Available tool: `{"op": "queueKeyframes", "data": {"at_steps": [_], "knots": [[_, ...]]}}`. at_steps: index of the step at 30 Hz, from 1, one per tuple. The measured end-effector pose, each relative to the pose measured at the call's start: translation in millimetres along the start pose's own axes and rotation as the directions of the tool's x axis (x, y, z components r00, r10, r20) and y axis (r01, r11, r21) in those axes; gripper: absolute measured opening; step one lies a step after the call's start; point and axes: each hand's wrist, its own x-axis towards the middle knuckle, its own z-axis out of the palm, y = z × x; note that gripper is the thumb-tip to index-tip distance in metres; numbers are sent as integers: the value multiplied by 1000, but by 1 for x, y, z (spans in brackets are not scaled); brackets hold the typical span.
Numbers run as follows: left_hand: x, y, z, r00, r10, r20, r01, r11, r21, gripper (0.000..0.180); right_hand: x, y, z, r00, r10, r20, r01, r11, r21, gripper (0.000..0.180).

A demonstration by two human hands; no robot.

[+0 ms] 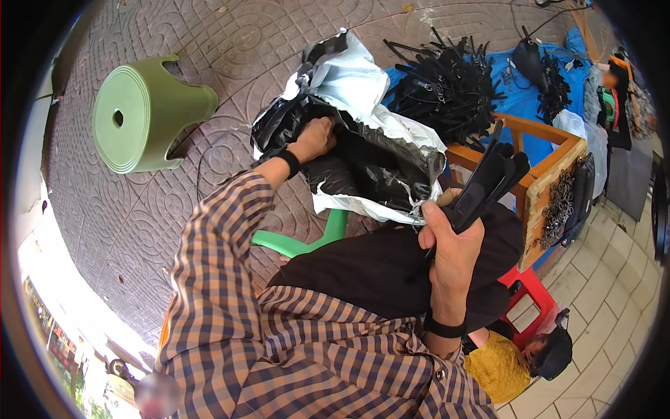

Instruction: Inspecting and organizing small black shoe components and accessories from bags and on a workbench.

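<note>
A large plastic bag (412, 150), white outside and black inside, gapes open in front of me. My left hand (316, 140) reaches over its mouth at the left, fingers curled against the black lining. What those fingers hold, if anything, is hidden. My right hand (453, 248) is closed around a bundle of black straps (481, 185), which fans up and to the right. The thumb of that hand lies against the bag's white near rim. I cannot tell whether it also grips the rim.
An olive-green stool (122, 119) lies tipped on the paving at left. Many black straps (447, 87) are heaped on a blue sheet (513, 73) beyond a wooden stool (551, 157) with small metal parts. A green stool leg (314, 241) shows below the bag. A person in yellow (499, 363) sits near a red stool (534, 307).
</note>
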Motion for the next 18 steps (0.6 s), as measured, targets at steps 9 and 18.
{"op": "queueKeyframes", "data": {"at_steps": [9,18], "knots": [[-12,-5,4,890,-183,418,437,608,-663,72,-5,2,2,999,-33,-16,32,999,-36,18],[21,-49,95,918,-372,136,371,689,-623,37,-3,2,4,999,-30,-15,29,998,-53,18]]}}
